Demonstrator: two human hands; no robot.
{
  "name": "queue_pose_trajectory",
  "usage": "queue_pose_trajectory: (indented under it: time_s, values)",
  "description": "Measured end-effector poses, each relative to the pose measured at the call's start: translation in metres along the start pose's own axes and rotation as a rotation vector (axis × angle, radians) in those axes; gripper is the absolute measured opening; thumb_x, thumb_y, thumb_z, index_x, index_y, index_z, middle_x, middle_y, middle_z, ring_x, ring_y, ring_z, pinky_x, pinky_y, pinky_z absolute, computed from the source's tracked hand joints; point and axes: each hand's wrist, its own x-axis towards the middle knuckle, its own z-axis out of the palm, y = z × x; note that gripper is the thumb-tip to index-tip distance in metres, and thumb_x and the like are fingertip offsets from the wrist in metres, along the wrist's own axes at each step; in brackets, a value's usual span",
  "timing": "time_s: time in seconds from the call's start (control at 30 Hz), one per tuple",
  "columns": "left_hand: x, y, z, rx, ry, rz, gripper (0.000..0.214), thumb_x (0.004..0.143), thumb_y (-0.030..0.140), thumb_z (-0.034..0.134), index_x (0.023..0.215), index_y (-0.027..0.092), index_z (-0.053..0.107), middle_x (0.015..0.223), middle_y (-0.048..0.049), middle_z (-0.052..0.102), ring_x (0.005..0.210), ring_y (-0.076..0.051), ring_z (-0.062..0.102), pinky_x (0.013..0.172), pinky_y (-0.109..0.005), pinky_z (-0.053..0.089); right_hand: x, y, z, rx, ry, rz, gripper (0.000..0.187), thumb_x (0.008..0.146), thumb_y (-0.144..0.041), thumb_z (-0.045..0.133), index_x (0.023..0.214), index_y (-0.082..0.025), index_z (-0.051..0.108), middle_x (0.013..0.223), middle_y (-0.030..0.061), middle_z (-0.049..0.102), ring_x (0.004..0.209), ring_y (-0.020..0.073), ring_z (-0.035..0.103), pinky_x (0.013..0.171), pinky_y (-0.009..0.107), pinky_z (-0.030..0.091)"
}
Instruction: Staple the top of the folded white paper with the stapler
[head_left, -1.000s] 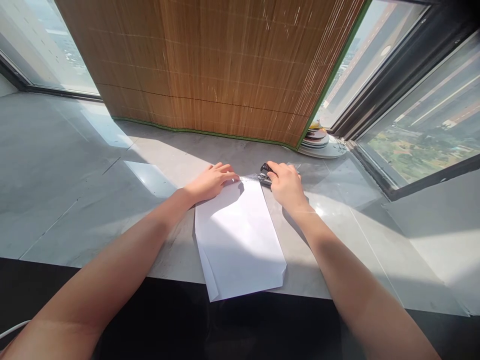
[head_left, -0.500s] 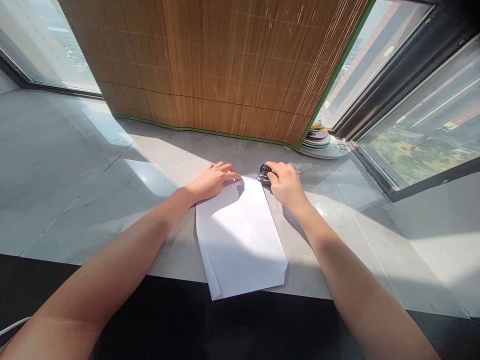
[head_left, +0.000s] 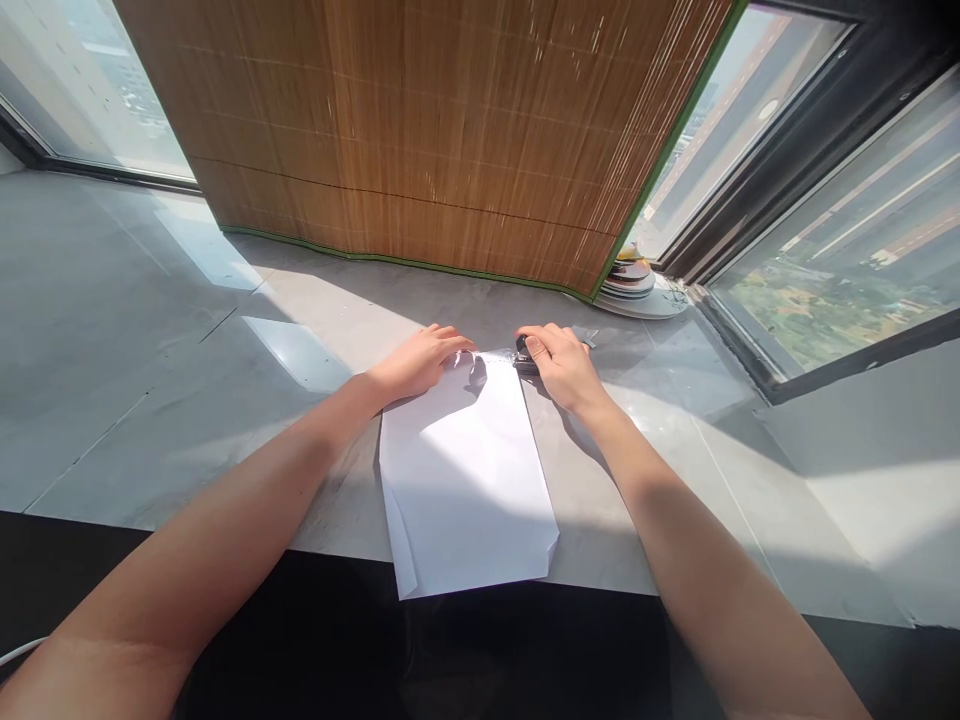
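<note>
Swung slightly leftward at its near end, my white paper (head_left: 469, 490) sits differently from half a second ago, and my right thumb now covers more of the black stapler's (head_left: 526, 367) front. My right hand (head_left: 562, 365) is closed around that stapler, its long axis roughly crosswise, head pointing left at the paper's far right corner (whether the edge is between its jaws, I can't tell). The paper's length runs away from me. Loosely curled, palm down, my left hand (head_left: 416, 362) rests at the far left corner; any pinch is hidden.
</note>
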Motion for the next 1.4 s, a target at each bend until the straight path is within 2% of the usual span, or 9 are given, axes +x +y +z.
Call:
queue_pose_trajectory:
  time_s: [0.1,0.27,0.37,0.43,0.53,0.77,1.07,1.4]
  values:
    - [-0.001,0.003,-0.002,0.026,-0.010,-0.006,0.057,0.095,0.001,0.041,0.137,0.022,0.073,0.127,-0.0108,0.073,0.113,-0.027,0.064,0.103,-0.042,0.050,-0.001,-0.002,-0.002,0.001,0.003,0.002,0.052,0.113,-0.055,0.032,0.118,-0.031,0.078,0.106,0.0093,0.073,0.110,0.0325,0.059,0.101,0.050,0.038]
    - [-0.002,0.017,-0.003,0.076,0.058,0.012,0.050,0.103,0.008,0.042,0.140,0.026,0.071,0.149,-0.0114,0.064,0.134,-0.028,0.058,0.114,-0.048,0.046,0.000,-0.003,-0.003,-0.024,-0.009,-0.010,0.052,0.114,-0.053,0.030,0.121,-0.031,0.077,0.108,0.0088,0.074,0.111,0.0320,0.060,0.102,0.050,0.038]
    - [-0.003,0.024,0.003,0.048,-0.009,0.138,0.043,0.112,0.024,0.041,0.147,0.030,0.066,0.160,-0.0078,0.059,0.147,-0.028,0.052,0.121,-0.049,0.040,0.000,-0.001,-0.002,-0.063,-0.030,-0.040,0.048,0.114,-0.053,0.034,0.125,-0.031,0.074,0.113,0.0094,0.074,0.114,0.0334,0.059,0.102,0.051,0.037]
    - [-0.003,0.025,0.009,0.041,-0.071,0.216,0.045,0.115,0.033,0.038,0.155,0.034,0.059,0.167,-0.0048,0.054,0.155,-0.028,0.045,0.125,-0.050,0.035,0.000,0.000,-0.001,-0.082,-0.038,-0.071,0.041,0.112,-0.052,0.041,0.128,-0.031,0.072,0.117,0.0101,0.075,0.116,0.0346,0.059,0.102,0.052,0.037]
    - [-0.003,0.023,0.014,0.065,-0.125,0.249,0.051,0.116,0.031,0.031,0.163,0.038,0.050,0.173,-0.0015,0.048,0.161,-0.027,0.039,0.128,-0.050,0.030,0.000,0.000,0.001,-0.062,-0.026,-0.103,0.036,0.110,-0.045,0.047,0.130,-0.029,0.071,0.117,0.0104,0.075,0.115,0.0347,0.059,0.102,0.053,0.037]
    - [-0.004,0.024,0.011,0.082,-0.126,0.276,0.055,0.113,0.024,0.034,0.163,0.038,0.050,0.173,-0.0020,0.047,0.160,-0.028,0.040,0.125,-0.052,0.032,-0.001,-0.005,0.003,-0.027,-0.016,-0.117,0.035,0.108,-0.045,0.050,0.129,-0.029,0.074,0.115,0.0094,0.075,0.112,0.0340,0.060,0.102,0.053,0.037]
    - [-0.004,0.025,0.011,0.061,-0.121,0.232,0.059,0.109,0.018,0.038,0.158,0.044,0.056,0.169,0.0012,0.052,0.153,-0.028,0.046,0.122,-0.052,0.034,-0.005,-0.008,0.009,-0.125,0.003,-0.095,0.034,0.108,-0.042,0.051,0.131,-0.033,0.075,0.111,0.0083,0.073,0.111,0.0334,0.059,0.104,0.054,0.036]
    - [-0.004,0.024,0.011,0.115,-0.124,0.228,0.055,0.110,0.022,0.037,0.157,0.043,0.059,0.166,-0.0008,0.055,0.150,-0.031,0.048,0.118,-0.054,0.038,-0.004,-0.008,0.011,-0.169,-0.004,-0.106,0.033,0.106,-0.042,0.053,0.129,-0.034,0.076,0.107,0.0079,0.071,0.111,0.0330,0.059,0.105,0.055,0.035]
